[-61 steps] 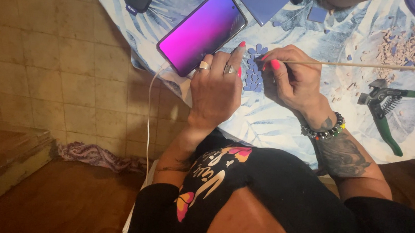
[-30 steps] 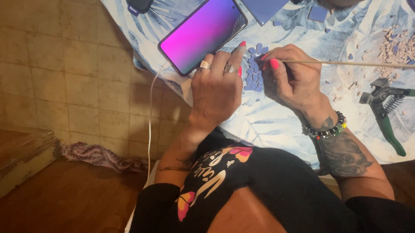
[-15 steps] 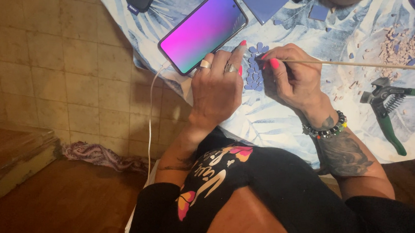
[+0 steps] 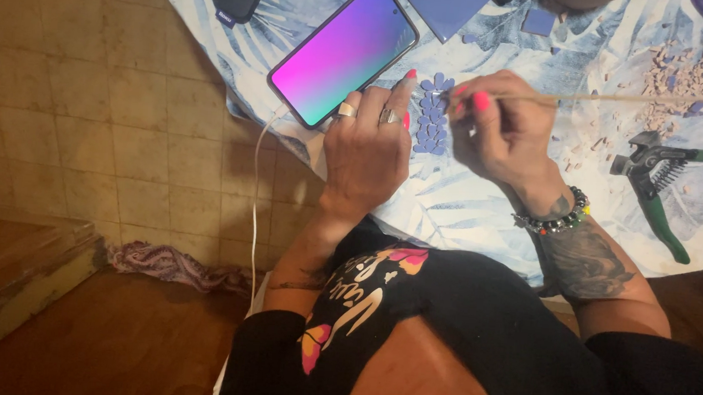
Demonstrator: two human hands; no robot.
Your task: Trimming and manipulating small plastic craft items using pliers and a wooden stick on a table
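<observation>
- Two hands work close together over the near edge of a table (image 4: 484,212) covered in a blue leaf-print cloth.
- The left hand (image 4: 370,145) lies flat, fingers spread and holding nothing, fingertips just beside a cluster of small blue petal-shaped pieces (image 4: 433,116), likely to steady them.
- The right hand (image 4: 503,134) pinches a thin wooden stick (image 4: 627,99) whose tip meets the cluster, its length running right.
- A lit phone (image 4: 344,51) on a white cable lies far left, angled toward the person.
- Green-handled nippers (image 4: 662,184) rest right, near pale tile chips (image 4: 683,73).
</observation>
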